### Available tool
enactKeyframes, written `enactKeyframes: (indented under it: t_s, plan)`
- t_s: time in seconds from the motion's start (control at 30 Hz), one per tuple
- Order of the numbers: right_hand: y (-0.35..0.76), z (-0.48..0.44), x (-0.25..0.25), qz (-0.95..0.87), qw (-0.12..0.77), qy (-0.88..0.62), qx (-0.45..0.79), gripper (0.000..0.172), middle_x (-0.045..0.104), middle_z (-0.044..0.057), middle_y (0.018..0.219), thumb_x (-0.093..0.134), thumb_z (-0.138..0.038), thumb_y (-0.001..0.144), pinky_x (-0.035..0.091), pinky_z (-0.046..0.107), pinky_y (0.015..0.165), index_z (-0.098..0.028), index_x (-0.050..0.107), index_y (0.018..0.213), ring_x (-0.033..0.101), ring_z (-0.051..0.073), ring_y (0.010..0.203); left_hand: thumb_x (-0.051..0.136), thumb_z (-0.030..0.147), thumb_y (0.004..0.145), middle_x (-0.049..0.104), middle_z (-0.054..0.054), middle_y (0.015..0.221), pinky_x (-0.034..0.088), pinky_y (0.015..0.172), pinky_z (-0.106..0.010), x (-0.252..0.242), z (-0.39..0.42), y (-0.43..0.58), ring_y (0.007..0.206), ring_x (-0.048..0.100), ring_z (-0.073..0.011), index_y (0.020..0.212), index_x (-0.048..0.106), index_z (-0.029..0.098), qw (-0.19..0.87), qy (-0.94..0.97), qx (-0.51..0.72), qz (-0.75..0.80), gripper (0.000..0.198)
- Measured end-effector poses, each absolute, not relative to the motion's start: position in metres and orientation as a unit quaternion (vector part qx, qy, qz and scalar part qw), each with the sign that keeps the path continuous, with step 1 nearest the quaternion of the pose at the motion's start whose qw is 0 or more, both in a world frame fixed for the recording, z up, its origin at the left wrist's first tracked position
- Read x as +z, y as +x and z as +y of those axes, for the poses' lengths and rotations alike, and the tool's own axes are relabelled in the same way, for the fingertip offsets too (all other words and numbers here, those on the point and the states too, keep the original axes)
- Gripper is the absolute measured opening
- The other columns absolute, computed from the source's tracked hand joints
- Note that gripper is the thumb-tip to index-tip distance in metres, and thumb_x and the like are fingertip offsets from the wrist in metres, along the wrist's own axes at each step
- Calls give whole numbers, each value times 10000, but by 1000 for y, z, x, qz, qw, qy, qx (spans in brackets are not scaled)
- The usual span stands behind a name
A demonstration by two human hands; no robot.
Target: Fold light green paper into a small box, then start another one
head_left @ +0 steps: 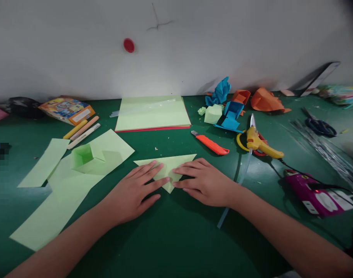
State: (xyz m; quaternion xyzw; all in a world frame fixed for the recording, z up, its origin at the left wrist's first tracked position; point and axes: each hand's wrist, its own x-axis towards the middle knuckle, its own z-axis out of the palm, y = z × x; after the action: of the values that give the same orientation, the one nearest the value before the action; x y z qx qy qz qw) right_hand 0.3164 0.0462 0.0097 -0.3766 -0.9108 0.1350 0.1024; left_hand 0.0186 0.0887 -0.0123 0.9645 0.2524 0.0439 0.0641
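A pale green sheet of paper [168, 170], folded into a triangle, lies on the green table with one point toward me. My left hand [138, 189] rests flat on its left half, fingers stretched out and spread. From the right, my right hand [203, 181] presses on the other half with its fingers extended. Parts of the paper are hidden under the fingers. Just beyond my right hand lies an orange box cutter [212, 144]. Left of my left hand are pale green paper pieces [69, 193] and a small open folded paper box [88, 157].
At the back sits a stack of paper [153, 114]. Crumpled blue paper [221, 92] and orange paper [267, 100] lie back right. A yellow glue gun [263, 144] rests on scissors [241, 142], its cord running to a magenta power strip [315, 193]. Markers [84, 129] are at left.
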Motion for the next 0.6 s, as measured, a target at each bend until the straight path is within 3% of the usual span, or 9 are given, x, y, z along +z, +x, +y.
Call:
enactKeyframes:
  t_s: [0.43, 0.6]
  plan:
    - [317, 46, 10, -911, 104, -377, 134, 345, 579, 55, 1527, 466, -304, 1075, 366, 457, 1070, -291, 713, 1317, 514, 263, 1363, 456, 402, 1067, 298, -37, 1697, 354, 1221, -554, -12, 89, 18, 1568, 274, -309, 1563, 443, 357, 54, 967, 36, 245, 497]
    - [316, 46, 9, -912, 108, -375, 129, 337, 594, 66, 1509, 495, -295, 1065, 375, 467, 1071, -303, 708, 1326, 529, 261, 1344, 472, 416, 1062, 264, -29, 1712, 366, 1200, -583, -12, 89, 19, 1579, 233, -331, 1549, 448, 411, 49, 962, 40, 264, 487]
